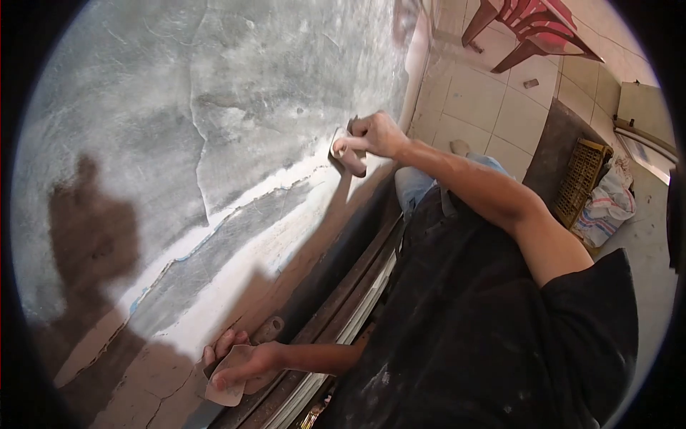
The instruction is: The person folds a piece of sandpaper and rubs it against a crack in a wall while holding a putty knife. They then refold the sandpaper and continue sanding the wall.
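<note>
My right hand (382,136) is closed round a putty knife (353,161) with a thick cylindrical handle. Its blade edge meets the grey wall (150,86) at the end of a white filler strip (246,204). Lower down, my left hand (246,365) grips a second tool that looks like a putty knife (269,329); the round handle end with a hole sticks out behind the fingers. A pale flat piece (226,386), apparently its blade, lies under the left thumb. A jagged crack (171,266) runs along the filler, with a blue tint in places.
A dark ledge with pale rails (336,343) runs between my body and the wall. On the tiled floor (475,100) stand a red plastic chair (529,25) and a yellow crate (582,179), with a white sack (607,207) beside the crate. Shadows fall across the wall.
</note>
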The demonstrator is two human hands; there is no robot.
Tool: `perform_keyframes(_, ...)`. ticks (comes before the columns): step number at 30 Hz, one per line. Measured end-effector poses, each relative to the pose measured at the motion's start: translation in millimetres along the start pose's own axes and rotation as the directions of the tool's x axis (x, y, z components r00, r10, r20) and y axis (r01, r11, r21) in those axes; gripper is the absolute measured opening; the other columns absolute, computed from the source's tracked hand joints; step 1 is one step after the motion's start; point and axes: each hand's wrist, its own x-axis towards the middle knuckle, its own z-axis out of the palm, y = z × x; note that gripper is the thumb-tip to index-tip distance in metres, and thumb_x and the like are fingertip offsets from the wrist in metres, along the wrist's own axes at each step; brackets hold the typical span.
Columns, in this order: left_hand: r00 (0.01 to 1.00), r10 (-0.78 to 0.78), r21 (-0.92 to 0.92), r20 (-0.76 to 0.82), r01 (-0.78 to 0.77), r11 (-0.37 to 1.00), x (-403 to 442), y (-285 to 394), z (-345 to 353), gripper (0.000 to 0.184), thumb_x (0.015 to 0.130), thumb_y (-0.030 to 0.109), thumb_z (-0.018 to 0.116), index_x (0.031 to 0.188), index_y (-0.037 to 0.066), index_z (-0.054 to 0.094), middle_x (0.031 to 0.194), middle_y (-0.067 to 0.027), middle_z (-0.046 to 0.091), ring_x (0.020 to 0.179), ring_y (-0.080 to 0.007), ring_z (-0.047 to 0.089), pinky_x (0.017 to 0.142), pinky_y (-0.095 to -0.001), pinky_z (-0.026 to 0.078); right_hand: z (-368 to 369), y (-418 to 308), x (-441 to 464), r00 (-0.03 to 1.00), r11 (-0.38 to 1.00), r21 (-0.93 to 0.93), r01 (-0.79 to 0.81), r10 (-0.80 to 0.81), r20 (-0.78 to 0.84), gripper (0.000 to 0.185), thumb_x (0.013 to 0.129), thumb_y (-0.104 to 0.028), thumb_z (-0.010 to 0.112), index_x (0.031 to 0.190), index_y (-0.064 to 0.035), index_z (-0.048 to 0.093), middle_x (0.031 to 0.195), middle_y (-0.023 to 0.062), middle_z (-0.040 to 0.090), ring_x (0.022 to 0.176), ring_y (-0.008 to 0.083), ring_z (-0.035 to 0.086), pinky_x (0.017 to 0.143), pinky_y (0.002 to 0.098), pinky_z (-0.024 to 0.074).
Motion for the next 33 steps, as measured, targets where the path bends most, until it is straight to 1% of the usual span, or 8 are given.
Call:
perform_keyframes(5, 0.999, 0.042, -0.030, 0.011, -0.041, 0.999, -1.0, 1.5, 1.4, 0.057, 0.103, 0.048, 0.024, 0.094, -0.001, 0.051, 0.065, -0.0094, 0.057, 0.054, -0.0131, 0.051, 0.045, -0.0208, 0.037, -11.2, -72.5, 9.1, 0.996, 0.997, 0.077, 0.000, -0.007, 0.089, 0.063, 0.077, -0.052, 0.075, 0.049, 0.0006, 0.053, 0.043, 0.0047, 0.043, 0.044, 0.0072, 0.038, 0.042, 0.0286, 0.0330)
perform_keyframes(9, 1.000, 0.009, -0.045, 0.003, -0.009, 0.999, 0.1, 0.8, 0.4, 0.057, 0.102, 0.049, 0.026, 0.095, -0.002, 0.050, 0.063, -0.0096, 0.055, 0.053, -0.0138, 0.051, 0.045, -0.0201, 0.037, 3.9, -8.9, -3.7, 1.000, 0.998, -0.060, 0.004, -0.005, -0.024, 0.074, 0.075, -0.072, 0.062, 0.055, -0.0003, 0.062, 0.047, 0.0077, 0.054, 0.043, 0.0158, 0.050, 0.044, 0.0333, 0.0390)
perform_keyframes(13, 0.999, 0.036, -0.035, 0.017, -0.036, 0.999, 1.1, -3.8, 0.8, 0.057, 0.103, 0.048, 0.025, 0.095, -0.002, 0.050, 0.063, -0.0096, 0.055, 0.053, -0.0139, 0.051, 0.045, -0.0205, 0.037, -8.5, -61.5, -7.4, 0.996, 0.997, 0.015, -0.082, 0.081, 0.042, 0.067, 0.079, -0.058, 0.070, 0.048, -0.0015, 0.053, 0.044, 0.0016, 0.042, 0.044, 0.0065, 0.037, 0.041, 0.0293, 0.0313)
perform_keyframes(14, 0.999, 0.031, -0.027, 0.028, -0.030, 0.999, 0.8, -3.7, -1.5, 0.057, 0.103, 0.048, 0.025, 0.095, -0.002, 0.051, 0.063, -0.0097, 0.055, 0.053, -0.0141, 0.051, 0.045, -0.0206, 0.038, -2.2, -67.7, -1.1, 0.999, 0.994, 0.103, 0.045, -0.044, -0.007, 0.065, 0.079, -0.055, 0.071, 0.047, -0.0020, 0.052, 0.043, 0.0004, 0.041, 0.046, 0.0050, 0.037, 0.041, 0.0280, 0.0299)
perform_keyframes(19, 0.999, 0.034, -0.036, 0.014, -0.033, 0.999, 0.6, 1.8, 2.1, 0.057, 0.103, 0.046, 0.024, 0.094, -0.003, 0.051, 0.062, -0.0094, 0.055, 0.051, -0.0145, 0.050, 0.045, -0.0205, 0.038, 12.4, -27.6, -8.2, 0.996, 0.992, 0.125, 0.030, -0.019, -0.091, 0.064, 0.079, -0.050, 0.074, 0.046, -0.0020, 0.049, 0.042, -0.0013, 0.036, 0.044, 0.0053, 0.033, 0.040, 0.0291, 0.0270)
perform_keyframes(23, 0.998, 0.049, -0.052, 0.026, -0.047, 0.998, -0.1, -0.6, 3.0, 0.058, 0.103, 0.047, 0.024, 0.097, -0.004, 0.050, 0.061, -0.0092, 0.055, 0.050, -0.0147, 0.047, 0.045, -0.0199, 0.037, -3.0, -66.7, -10.9, 0.996, 0.991, 0.110, -0.080, 0.075, 0.052, 0.064, 0.078, -0.064, 0.066, 0.059, -0.0032, 0.067, 0.047, 0.0043, 0.054, 0.044, 0.0136, 0.045, 0.044, 0.0315, 0.0381)
perform_keyframes(30, 0.999, 0.027, -0.006, 0.023, -0.027, 1.000, -0.5, 0.6, 1.0, 0.059, 0.103, 0.048, 0.023, 0.093, -0.003, 0.051, 0.066, -0.0105, 0.058, 0.054, -0.0137, 0.049, 0.046, -0.0215, 0.039, 15.9, -23.3, -11.5, 0.982, 0.958, 0.218, -0.186, 0.185, 0.027, 0.064, 0.075, -0.058, 0.073, 0.050, -0.0012, 0.058, 0.046, 0.0020, 0.049, 0.047, 0.0096, 0.045, 0.044, 0.0297, 0.0364)
perform_keyframes(33, 0.999, 0.026, -0.017, 0.026, -0.026, 1.000, -0.6, -1.7, 0.6, 0.060, 0.103, 0.049, 0.024, 0.092, -0.003, 0.051, 0.066, -0.0114, 0.058, 0.054, -0.0138, 0.048, 0.046, -0.0215, 0.037, 7.2, -59.5, -14.9, 0.976, 0.943, 0.255, -0.217, 0.217, 0.026, 0.061, 0.078, -0.050, 0.076, 0.048, -0.0028, 0.053, 0.047, -0.0012, 0.046, 0.049, 0.0058, 0.042, 0.043, 0.0272, 0.0326)
